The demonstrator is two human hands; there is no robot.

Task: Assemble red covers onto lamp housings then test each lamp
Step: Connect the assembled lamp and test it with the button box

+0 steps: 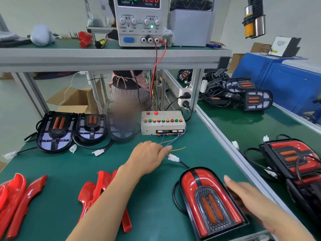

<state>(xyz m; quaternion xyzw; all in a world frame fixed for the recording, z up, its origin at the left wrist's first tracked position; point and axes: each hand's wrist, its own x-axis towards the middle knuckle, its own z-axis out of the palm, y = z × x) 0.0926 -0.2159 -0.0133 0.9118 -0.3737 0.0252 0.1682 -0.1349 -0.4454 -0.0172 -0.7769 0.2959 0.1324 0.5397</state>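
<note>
The left hand is stretched out, fingers straight, over the wires (nothing gripped). The right hand, open and blurred, is laid beside the lamp.

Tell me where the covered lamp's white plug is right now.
In the head view, the white plug lies on the green mat right of centre, just beyond the covered lamp and beside the left hand, in front of the test box.

red covers, green mat
</note>
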